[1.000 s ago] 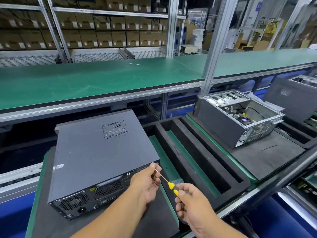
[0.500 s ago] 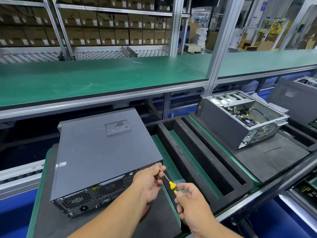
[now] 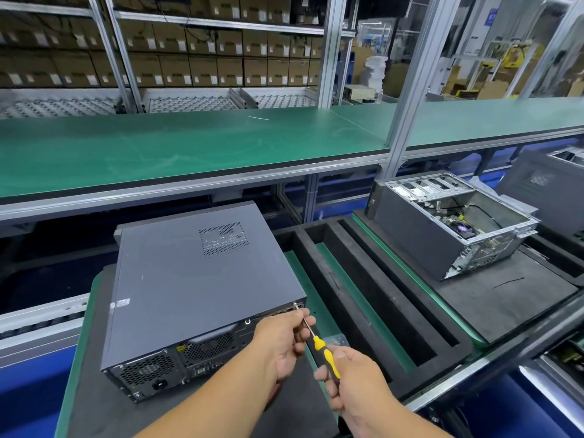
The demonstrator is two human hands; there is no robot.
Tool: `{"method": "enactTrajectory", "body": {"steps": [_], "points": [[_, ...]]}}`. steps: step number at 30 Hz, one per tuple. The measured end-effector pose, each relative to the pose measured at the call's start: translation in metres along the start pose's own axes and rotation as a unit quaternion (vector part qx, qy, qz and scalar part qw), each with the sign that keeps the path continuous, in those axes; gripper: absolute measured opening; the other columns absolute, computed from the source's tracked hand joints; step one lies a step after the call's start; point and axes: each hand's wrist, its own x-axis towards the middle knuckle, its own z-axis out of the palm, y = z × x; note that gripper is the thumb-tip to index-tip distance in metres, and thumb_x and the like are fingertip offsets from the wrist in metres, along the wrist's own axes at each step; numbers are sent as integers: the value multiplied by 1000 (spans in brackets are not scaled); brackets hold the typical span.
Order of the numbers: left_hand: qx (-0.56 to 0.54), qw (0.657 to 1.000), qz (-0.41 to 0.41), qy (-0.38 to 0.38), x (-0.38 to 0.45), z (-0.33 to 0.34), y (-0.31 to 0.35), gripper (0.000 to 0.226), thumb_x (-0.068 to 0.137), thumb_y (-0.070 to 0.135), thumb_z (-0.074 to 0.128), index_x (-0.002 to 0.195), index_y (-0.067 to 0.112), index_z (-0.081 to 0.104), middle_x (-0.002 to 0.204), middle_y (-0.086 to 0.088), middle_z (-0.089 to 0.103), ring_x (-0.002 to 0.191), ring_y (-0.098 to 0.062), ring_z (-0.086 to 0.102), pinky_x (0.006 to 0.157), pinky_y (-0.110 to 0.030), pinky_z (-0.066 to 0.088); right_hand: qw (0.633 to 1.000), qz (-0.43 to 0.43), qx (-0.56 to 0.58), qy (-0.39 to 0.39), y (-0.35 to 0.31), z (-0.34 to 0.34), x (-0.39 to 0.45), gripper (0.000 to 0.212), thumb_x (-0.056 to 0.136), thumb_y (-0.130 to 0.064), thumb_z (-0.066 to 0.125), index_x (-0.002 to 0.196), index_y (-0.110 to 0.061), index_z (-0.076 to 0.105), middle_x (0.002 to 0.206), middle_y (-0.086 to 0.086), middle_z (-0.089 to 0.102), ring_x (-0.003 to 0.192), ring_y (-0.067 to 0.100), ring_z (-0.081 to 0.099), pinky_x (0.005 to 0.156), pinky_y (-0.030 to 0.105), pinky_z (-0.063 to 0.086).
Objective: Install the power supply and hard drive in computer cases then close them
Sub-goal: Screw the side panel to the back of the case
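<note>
Screwdriving is closing the dark grey metal computer case point(image 3: 202, 279) lying on the black foam surface point(image 3: 297, 406): right hand point(image 3: 354, 379) gripping the yellow-and-black-handled screwdriver point(image 3: 325, 354), left hand point(image 3: 286, 341) pinching its shaft, tip needing steady turning at the rear corner screw point(image 3: 295, 305).

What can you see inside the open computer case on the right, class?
Inside the open case a silver drive cage, cables and part of a board show. Its near wall hides the lower interior, so power supply and hard drive cannot be confirmed.
</note>
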Motion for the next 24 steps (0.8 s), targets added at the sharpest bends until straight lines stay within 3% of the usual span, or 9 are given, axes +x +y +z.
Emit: {"method": "enactTrajectory", "body": {"steps": [4, 9, 13, 16, 20, 22, 24], "points": [[13, 1000, 16, 4, -1, 0, -3, 13, 100, 6, 58, 99, 2, 71, 78, -9, 75, 46, -7, 46, 40, -19, 27, 997, 50, 54, -17, -3, 1, -2, 22, 105, -16, 49, 109, -11, 70, 69, 13, 64, 46, 15, 40, 44, 23, 25], [20, 999, 26, 22, 3, 3, -3, 8, 95, 7, 67, 88, 3, 70, 74, -9, 73, 46, -7, 47, 40, -19, 28, 1000, -6, -18, -4, -3, 4, -5, 16, 95, -14, 70, 107, -9, 63, 65, 5, 50, 47, 14, 35, 43, 24, 24], [50, 997, 49, 45, 7, 1, -6, 11, 92, 12, 72, 82, 5, 71, 68, -7, 70, 44, -8, 46, 40, -21, 29, 998, 16, -57, 2, -3, 8, -4, 24, 101, -24, 62, 95, -1, 66, 56, 3, 57, 43, 14, 37, 43, 23, 26], [65, 996, 48, 40, 9, -2, -9, 17, 96, 19, 69, 87, 4, 72, 71, -8, 73, 44, -10, 45, 40, -22, 28, 997, 70, -32, -32, -3, 9, -5, 42, 106, -36, 51, 100, -1, 73, 65, 8, 64, 44, 14, 39, 46, 24, 23], [80, 996, 31, 25, 10, -2, -10, 19, 100, 19, 63, 93, 5, 75, 73, -6, 76, 43, -8, 42, 40, -21, 29, 991, 114, 39, -58, 0, 7, -5, 54, 107, -47, 47, 99, -2, 76, 67, 12, 58, 46, 16, 33, 50, 24, 18], [89, 994, 37, 45, 10, 0, -10, 16, 95, 20, 70, 87, 6, 72, 68, -6, 73, 43, -9, 43, 41, -20, 30, 993, 105, 34, -39, -1, 8, -6, 43, 102, -48, 58, 101, -6, 70, 68, 11, 57, 46, 16, 35, 50, 24, 18], [93, 992, 50, 72, 11, 4, -10, 20, 87, 22, 80, 80, 7, 68, 65, -8, 71, 45, -13, 43, 44, -21, 32, 998, 60, -19, -24, 2, 8, -5, 33, 93, -37, 73, 103, -7, 62, 67, 8, 55, 46, 15, 37, 47, 23, 21]]}}
